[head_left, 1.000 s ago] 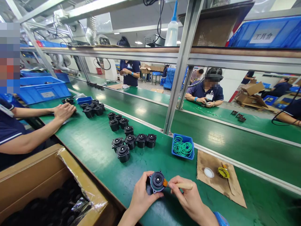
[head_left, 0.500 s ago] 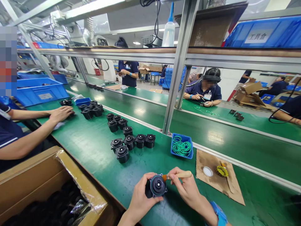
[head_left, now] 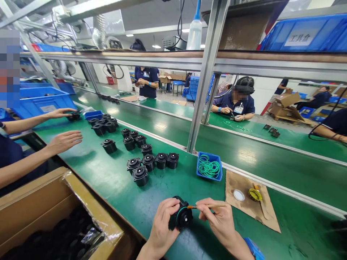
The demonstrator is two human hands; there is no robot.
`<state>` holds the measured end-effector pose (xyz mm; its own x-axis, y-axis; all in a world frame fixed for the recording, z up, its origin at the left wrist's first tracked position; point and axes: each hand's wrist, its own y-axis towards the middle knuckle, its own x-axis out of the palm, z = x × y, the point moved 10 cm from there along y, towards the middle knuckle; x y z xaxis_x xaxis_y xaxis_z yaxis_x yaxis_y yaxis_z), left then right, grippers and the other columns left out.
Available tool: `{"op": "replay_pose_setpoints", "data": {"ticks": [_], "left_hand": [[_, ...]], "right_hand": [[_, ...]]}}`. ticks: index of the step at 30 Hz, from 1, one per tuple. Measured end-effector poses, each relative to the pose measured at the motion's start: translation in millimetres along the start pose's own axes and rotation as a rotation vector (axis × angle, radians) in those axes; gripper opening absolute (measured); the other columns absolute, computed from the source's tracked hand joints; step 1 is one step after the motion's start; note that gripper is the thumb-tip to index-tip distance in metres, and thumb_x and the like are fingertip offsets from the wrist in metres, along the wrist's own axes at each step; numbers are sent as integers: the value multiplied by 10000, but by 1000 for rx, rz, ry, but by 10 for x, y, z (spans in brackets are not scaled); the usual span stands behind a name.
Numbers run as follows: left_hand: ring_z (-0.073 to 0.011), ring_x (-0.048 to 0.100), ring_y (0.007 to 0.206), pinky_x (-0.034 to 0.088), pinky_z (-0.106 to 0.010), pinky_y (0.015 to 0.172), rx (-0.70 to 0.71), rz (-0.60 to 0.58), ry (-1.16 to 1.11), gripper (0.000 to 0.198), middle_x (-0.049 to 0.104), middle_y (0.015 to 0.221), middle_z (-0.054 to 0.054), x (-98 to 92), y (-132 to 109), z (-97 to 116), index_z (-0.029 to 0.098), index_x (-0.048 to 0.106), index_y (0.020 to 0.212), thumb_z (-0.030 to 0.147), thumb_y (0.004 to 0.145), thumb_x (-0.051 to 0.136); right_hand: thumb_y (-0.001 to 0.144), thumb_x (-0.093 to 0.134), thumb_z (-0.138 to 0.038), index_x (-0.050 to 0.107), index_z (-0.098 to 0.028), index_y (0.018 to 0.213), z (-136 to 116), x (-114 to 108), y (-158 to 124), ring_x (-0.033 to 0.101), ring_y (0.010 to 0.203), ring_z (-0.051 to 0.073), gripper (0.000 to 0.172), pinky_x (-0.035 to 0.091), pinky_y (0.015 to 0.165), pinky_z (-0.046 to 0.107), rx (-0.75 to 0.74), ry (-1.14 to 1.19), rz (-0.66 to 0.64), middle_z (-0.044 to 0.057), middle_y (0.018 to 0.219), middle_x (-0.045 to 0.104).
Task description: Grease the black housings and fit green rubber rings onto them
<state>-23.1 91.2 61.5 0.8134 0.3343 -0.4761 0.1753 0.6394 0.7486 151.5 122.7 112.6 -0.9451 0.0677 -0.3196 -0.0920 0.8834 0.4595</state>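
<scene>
The black part [head_left: 185, 218] is in the left hand [head_left: 162, 225] just above or on the bench [head_left: 114, 187] (which, I can't tell), tilted with its stepped face toward the right hand [head_left: 219, 222]. The left fingers are clamped around its side; the right fingers are pinched together on the brush [head_left: 192, 207], whose tip meets the rim near the green ring [head_left: 178, 216] seated around it. The step looks like brushing along that ring: best to keep the stroke light, turn the part rather than the wrist, and keep the left fingertips off the ring. Ahead, finished-looking parts [head_left: 140, 176] stand upright, near enough that a wide swing could knock one. Just beyond the hands is the blue tray [head_left: 208, 177] of loose rings; to the right, cardboard [head_left: 233, 182] bears a yellow pot [head_left: 255, 195] and white lid [head_left: 239, 195]. The carton [head_left: 32, 195] hems in the left forearm, and a co-worker's hands [head_left: 63, 141] are well apart, farther left.
</scene>
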Motion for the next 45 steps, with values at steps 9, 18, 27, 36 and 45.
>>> {"op": "replay_pose_setpoints", "data": {"ticks": [9, 18, 27, 36, 45], "left_hand": [[-233, 657, 1098, 575, -405, 937, 69, -5, 60, 405, 695, 1107, -103, -21, 31, 107, 191, 542, 1185, 16, 820, 556], [-228, 686, 1049, 596, -396, 895, 104, 50, 49, 341, 719, 1066, -95, -90, 82, 177, 180, 583, 1134, 27, 831, 553], [-228, 674, 1064, 590, -384, 910, 90, 51, 41, 301, 708, 1063, -97, -83, 92, 167, 176, 588, 1129, 49, 856, 596], [-231, 652, 994, 589, -381, 844, -57, 14, -55, 321, 673, 1049, -89, -70, 101, 20, 191, 589, 1138, 143, 831, 671], [-239, 641, 998, 586, -388, 839, -171, -25, -168, 465, 658, 1072, -74, -38, 85, -124, 219, 587, 1144, 84, 715, 708]], "right_hand": [[1025, 529, -393, 745, -194, 761, -372, 197, -49, 623, 428, 133, 395, 508, 474, 222, -246, -144, -104, 24, 584, 711], [1055, 471, -364, 707, -188, 739, -462, 205, -64, 644, 485, 118, 432, 502, 513, 203, -333, -178, -111, 19, 626, 719], [1044, 446, -477, 651, -197, 601, -96, 62, 47, 626, 420, 115, 563, 467, 472, 195, -139, -231, -41, 1, 523, 663], [1073, 400, -292, 614, -182, 739, -562, 366, -59, 627, 585, 118, 411, 468, 592, 213, -391, -158, -223, 28, 693, 691], [1081, 286, -278, 549, -195, 857, -657, 552, -280, 571, 599, 160, 355, 458, 620, 271, -589, -333, -455, 30, 677, 638]]}}
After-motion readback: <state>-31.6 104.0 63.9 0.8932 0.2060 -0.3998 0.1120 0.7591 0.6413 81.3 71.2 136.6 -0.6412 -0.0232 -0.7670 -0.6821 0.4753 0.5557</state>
